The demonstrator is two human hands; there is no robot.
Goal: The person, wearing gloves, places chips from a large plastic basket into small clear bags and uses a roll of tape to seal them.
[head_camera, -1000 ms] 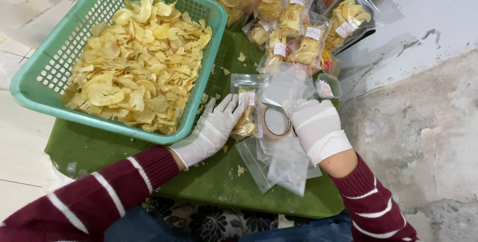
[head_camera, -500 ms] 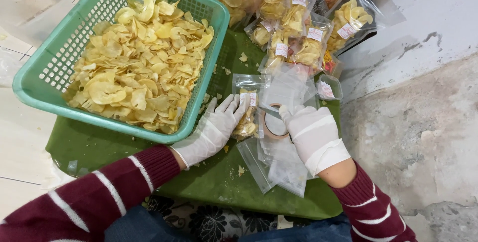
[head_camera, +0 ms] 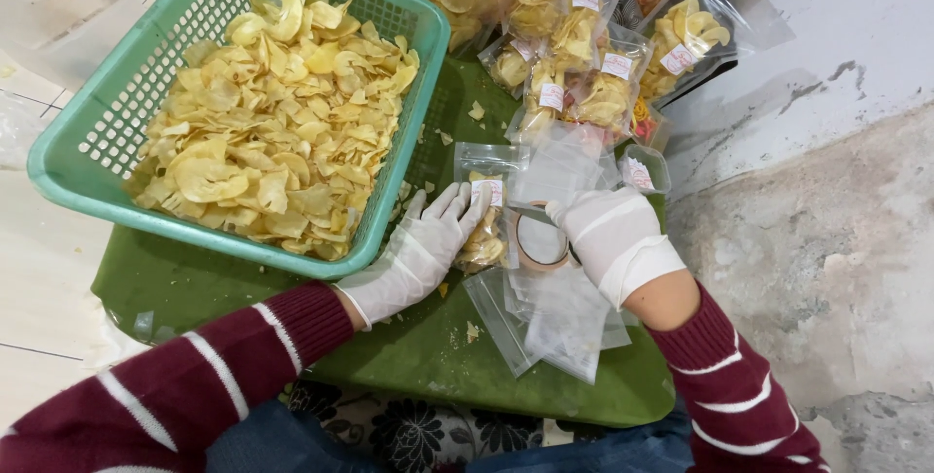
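White-gloved left hand (head_camera: 416,254) lies flat, pinning a small clear chip-filled bag (head_camera: 485,223) mid-surface on the green mat (head_camera: 195,288), steadying it while the gloved right hand (head_camera: 608,237) clasps a tape roll (head_camera: 540,241).

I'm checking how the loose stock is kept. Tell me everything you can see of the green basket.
The green basket is a rectangular tray of what looks like teal plastic, with latticed, slotted walls and a smooth rolled rim. It sits level on a green mat, at the upper left, heaped with pale yellow chips. The left hand, in a white glove, lies just beside its near right corner; whether they touch is unclear.
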